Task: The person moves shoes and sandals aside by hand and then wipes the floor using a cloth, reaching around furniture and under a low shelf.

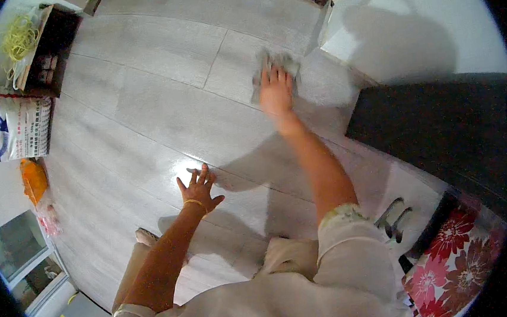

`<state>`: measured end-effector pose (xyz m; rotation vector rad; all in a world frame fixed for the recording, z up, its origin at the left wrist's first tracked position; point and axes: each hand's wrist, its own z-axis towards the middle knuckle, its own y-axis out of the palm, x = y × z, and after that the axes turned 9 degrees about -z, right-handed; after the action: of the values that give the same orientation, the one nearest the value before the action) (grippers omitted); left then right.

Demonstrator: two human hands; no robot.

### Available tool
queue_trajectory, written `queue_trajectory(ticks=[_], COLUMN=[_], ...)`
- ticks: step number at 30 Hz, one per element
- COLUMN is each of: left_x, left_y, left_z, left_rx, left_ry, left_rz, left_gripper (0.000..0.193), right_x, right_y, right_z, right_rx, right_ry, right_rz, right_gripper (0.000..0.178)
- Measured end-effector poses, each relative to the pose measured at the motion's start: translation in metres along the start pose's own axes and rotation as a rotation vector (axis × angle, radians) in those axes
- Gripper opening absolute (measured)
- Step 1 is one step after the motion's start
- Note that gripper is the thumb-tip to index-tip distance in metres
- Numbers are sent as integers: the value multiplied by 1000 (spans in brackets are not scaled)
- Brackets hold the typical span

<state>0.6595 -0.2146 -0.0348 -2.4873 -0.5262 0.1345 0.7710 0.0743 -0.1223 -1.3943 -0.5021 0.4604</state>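
My right hand presses flat, fingers stretched, on a grey cloth far out on the pale tiled floor; it is a press from above, not a clenched grip. The cloth lies bunched under my fingertips, just beside the foot of a white cabinet. My left hand is spread open on the floor nearer to me, holding nothing, propping my weight, a thin bangle at the wrist. A bright glare sits by its fingers, so the tile may be wet there. I judge the propping palm could slide on that slick patch, since I lean far forward. Far left stand a printed sack and an orange bag.
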Motion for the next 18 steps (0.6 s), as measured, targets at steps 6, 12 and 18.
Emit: queue_trajectory(ticks=[6, 12, 18], left_x=[0, 6, 3], left_y=[0, 0, -1], left_z=[0, 1, 4], left_rx=[9, -13, -58], left_ry=[-11, -28, -73], left_rz=[58, 38, 55], left_gripper=[79, 76, 77], right_x=[11, 35, 99], right_y=[-19, -5, -18], right_z=[17, 61, -76], right_rx=[-87, -40, -94], right_ry=[-103, 53, 34], right_rz=[68, 142, 167], right_gripper=[49, 55, 65])
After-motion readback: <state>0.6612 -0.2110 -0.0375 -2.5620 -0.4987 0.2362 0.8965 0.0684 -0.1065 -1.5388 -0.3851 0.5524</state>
